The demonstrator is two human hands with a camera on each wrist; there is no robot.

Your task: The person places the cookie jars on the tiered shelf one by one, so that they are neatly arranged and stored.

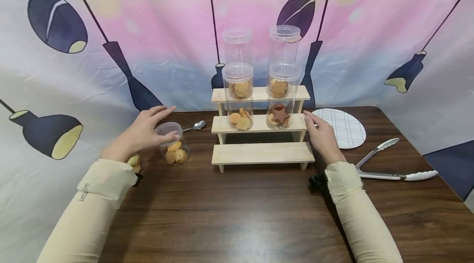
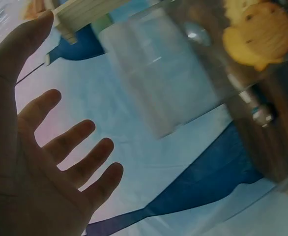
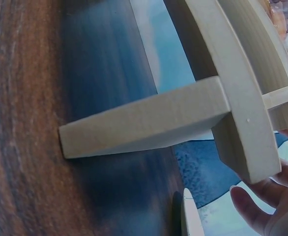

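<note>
In the head view, my left hand (image 1: pixel 142 131) reaches over a clear lidded jar (image 1: pixel 173 143) of round yellow biscuits on the table, thumb across its upper part in this view. The left wrist view shows its fingers spread and its palm bare. My right hand (image 1: pixel 323 135) is at the right end of a three-tier wooden stand (image 1: pixel 263 154), thumb tip near the middle tier's edge, fingers loosely bent and partly hidden behind the wood. On the middle tier stand a jar of biscuits (image 1: pixel 240 119) and one with a brown star-shaped biscuit (image 1: pixel 280 115).
Two more lidded jars, the left one (image 1: pixel 238 47) and the right one (image 1: pixel 284 47), stand on the top tier. A metal spoon (image 1: pixel 199 125) lies behind the left jar. On the right are an oval checked plate (image 1: pixel 342 127) and spread tongs (image 1: pixel 381 175). Patterned cloth hangs behind.
</note>
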